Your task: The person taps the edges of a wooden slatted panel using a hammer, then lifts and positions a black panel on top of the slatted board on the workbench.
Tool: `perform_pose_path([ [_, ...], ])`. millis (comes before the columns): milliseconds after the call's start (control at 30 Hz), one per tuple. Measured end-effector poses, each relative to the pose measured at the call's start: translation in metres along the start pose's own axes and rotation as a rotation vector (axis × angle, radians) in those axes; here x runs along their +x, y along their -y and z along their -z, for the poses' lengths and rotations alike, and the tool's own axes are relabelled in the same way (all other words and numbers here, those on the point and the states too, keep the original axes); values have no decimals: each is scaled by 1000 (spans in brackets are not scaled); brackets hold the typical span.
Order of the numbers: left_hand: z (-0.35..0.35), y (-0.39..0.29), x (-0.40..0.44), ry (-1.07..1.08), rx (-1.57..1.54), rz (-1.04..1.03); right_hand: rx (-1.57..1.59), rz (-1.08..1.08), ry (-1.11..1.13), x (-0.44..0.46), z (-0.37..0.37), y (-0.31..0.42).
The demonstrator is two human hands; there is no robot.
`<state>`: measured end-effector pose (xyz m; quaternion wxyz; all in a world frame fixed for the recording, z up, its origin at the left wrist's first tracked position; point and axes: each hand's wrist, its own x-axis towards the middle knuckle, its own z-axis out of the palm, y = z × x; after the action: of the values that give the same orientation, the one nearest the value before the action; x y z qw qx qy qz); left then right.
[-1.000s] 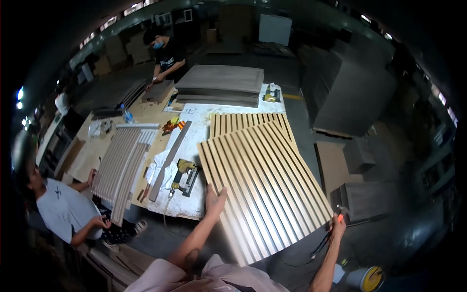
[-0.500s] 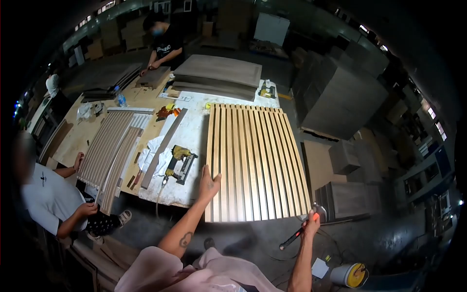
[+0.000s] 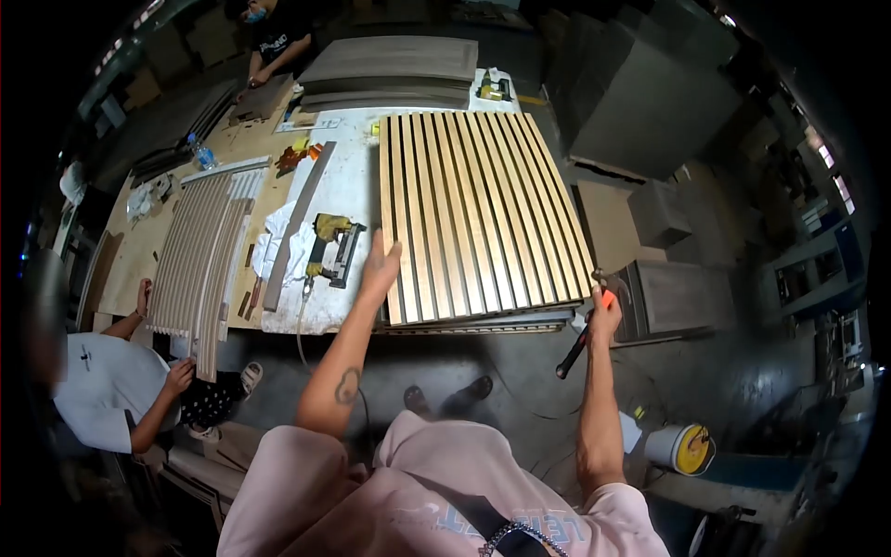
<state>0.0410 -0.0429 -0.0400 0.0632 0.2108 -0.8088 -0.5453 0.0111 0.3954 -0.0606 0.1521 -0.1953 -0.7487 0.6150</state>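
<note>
A light wood slatted panel (image 3: 473,218) with dark gaps lies tilted before me, above similar panels (image 3: 520,325) whose edges show beneath its near side. My left hand (image 3: 379,271) grips its left edge near the front corner; the fingers are partly hidden. At the front right corner, my right hand (image 3: 603,320) is closed around a claw hammer (image 3: 572,357) near its head, the black and orange handle pointing down. That hand also touches the panel's corner. Left of the panel lies a yellow and black nail gun (image 3: 334,251) with a hose.
The worktable (image 3: 357,148) carries a dark strip (image 3: 299,227), white cloth and stacked grey panels (image 3: 390,60). A co-worker on the left (image 3: 102,381) handles a grey slatted panel (image 3: 200,255); another (image 3: 278,37) stands across the table. A bucket (image 3: 677,448) stands on the floor at right.
The slatted panel and both hands sit higher in the view, farther from my body. Edges of panels underneath now show. My head view has tilted down.
</note>
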Motion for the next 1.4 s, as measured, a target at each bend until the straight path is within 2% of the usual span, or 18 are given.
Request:
perform_pose_path([
  [133, -16, 52, -63, -5, -161, -159, -8, 3, -30, -2, 0, -1],
  [233, -17, 38, -77, -31, -188, -42, 4, 7, -35, -4, -1, -9],
  [333, -16, 32, -74, -51, -86, -45, -13, 17, -50, -4, -3, -1],
  [367, -16, 31, -74, -23, -197, -15, -25, 15, -55, -6, -3, 1],
  [400, -16, 34, -70, -29, -158, -98, -38, 10, -62, -6, -3, 4],
  [533, -10, 45, -73, 49, -282, -92, -94, 34, -14, -5, 3, 8],
  [567, -9, 56, -75, 34, -214, -209, -184, 4, 19, -5, 8, 9],
  [600, -9, 67, -78, 20, -145, -327, -368, 144, -41, -5, 9, 2],
  [633, 1, 40, -95, -30, 76, -455, -398, 175, -82, -14, 7, 8],
  [667, 5, 23, -108, -2, 144, -448, -430, 205, -122, -29, 6, 18],
  [733, 12, 19, -112, 38, 452, -708, -397, 259, -173, -53, 2, 22],
  [767, 11, 17, -111, 85, 482, -746, -379, 288, -196, -62, 2, 20],
  [867, 3, 14, -103, 91, 490, -846, -271, 75, -89, -83, 7, -4],
  [900, 1, 14, -100, 86, 511, -893, -136, 26, -65, -99, 2, 10],
  [1267, 9, 8, -98, 270, 526, -864, -92, -144, -13, -172, 23, 2],
  [1300, 11, 11, -97, 217, 296, -819, -107, -134, -7, -176, 26, -2],
  [1400, 16, 11, -108, -33, 61, -573, -48, -159, -23, -187, 33, -7],
])
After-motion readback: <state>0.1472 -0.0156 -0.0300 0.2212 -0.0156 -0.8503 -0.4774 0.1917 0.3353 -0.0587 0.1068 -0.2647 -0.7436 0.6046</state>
